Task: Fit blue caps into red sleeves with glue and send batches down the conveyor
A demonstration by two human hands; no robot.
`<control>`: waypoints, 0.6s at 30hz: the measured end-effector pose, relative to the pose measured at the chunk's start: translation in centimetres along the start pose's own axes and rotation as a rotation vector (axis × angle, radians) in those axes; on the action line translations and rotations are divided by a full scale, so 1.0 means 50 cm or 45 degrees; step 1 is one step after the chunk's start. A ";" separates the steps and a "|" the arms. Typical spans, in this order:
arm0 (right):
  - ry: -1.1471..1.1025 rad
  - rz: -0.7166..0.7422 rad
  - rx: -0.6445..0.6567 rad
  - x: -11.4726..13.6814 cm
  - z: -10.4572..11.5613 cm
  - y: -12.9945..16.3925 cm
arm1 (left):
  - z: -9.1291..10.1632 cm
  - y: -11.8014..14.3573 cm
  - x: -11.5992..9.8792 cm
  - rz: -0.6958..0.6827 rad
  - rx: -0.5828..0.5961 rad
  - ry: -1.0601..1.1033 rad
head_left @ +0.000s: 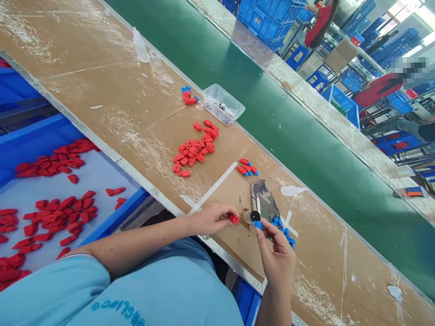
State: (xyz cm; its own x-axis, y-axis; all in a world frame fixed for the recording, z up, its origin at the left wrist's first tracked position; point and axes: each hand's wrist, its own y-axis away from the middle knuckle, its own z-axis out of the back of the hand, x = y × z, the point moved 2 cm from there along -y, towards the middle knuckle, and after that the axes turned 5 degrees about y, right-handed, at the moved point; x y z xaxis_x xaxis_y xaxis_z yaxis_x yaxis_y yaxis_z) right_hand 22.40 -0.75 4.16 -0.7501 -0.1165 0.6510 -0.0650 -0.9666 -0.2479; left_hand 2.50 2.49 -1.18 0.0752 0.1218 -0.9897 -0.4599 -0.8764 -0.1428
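The left hand (210,218) pinches one small red piece (234,219) between thumb and finger, low over the bench (112,97). The right hand (277,251) is closed on one small blue piece (258,224), held at the fingertips right beside the red one. The two pieces are close but not joined yet, as far as I can tell. Between them a little black round thing (254,216) sits on the bench.

Under the right hand lies a small bunch of loose blue pieces (284,231); too many hide behind the fingers to count. A bit further off is a little group of red-and-blue joined pieces (247,167), maybe five or six. Another small group (189,95) sits further up, next to one clear plastic box (223,103).

A big pile of red pieces (195,150) waits in the middle of the bench, about thirty. The blue tray (32,138) on the left holds many more red ones. So it looks like only a few are done and lots are left.
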 end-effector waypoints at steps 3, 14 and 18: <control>-0.075 0.015 0.102 0.020 -0.021 0.016 | 0.000 0.001 0.002 -0.002 0.010 0.020; -0.162 0.011 0.144 0.024 -0.064 0.028 | 0.001 0.004 0.007 -0.065 0.040 -0.072; -0.188 -0.002 0.145 0.021 -0.061 0.028 | 0.004 0.002 -0.001 -0.208 0.029 -0.131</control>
State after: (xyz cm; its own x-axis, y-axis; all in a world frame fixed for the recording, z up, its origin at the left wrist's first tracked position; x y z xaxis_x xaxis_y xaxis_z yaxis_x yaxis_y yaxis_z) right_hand 19.49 -1.53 2.30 -0.6448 -0.1394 0.7516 0.0153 -0.9854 -0.1697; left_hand 2.27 2.47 -1.16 0.0603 0.3093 -0.9491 -0.4693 -0.8304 -0.3004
